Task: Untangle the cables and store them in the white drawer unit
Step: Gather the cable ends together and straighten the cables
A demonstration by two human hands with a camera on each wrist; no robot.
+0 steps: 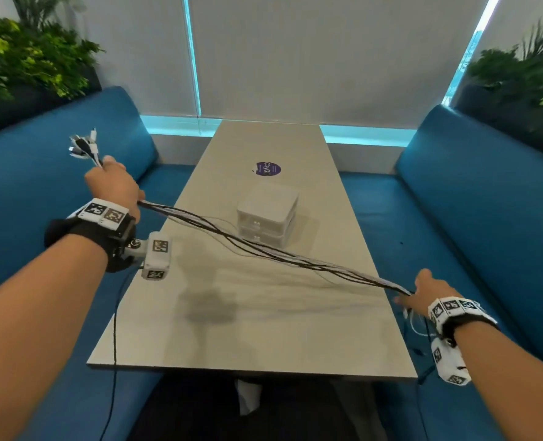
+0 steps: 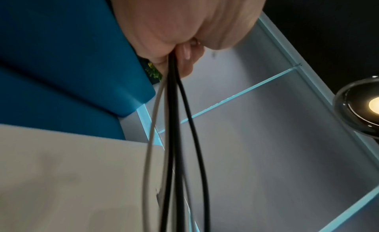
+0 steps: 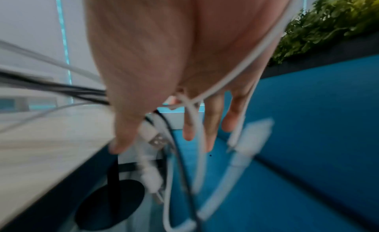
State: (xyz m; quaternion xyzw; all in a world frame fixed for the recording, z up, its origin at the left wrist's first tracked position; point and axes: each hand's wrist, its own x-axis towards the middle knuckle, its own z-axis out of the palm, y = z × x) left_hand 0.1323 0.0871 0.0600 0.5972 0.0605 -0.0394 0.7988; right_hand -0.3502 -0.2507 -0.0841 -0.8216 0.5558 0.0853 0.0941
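Note:
A bundle of black and white cables (image 1: 263, 249) hangs stretched over the table between my two hands. My left hand (image 1: 114, 183), raised over the left bench, grips one end in a fist; several plug ends (image 1: 85, 148) stick out beyond it. In the left wrist view the cables (image 2: 174, 122) drop from the curled fingers (image 2: 184, 54). My right hand (image 1: 419, 294) sits at the table's right edge. The bundle passes between its thumb and forefinger, the other fingers (image 3: 211, 135) straight, and loose white ends with a USB plug (image 3: 156, 140) dangle below. The white drawer unit (image 1: 267, 218) stands mid-table, drawers closed.
The long grey table (image 1: 263, 329) carries a purple round sticker (image 1: 268, 169) behind the drawers. Blue benches (image 1: 41, 186) (image 1: 470, 202) flank it, with plants (image 1: 25, 58) behind them. A black round pedestal base (image 3: 110, 203) sits under the table.

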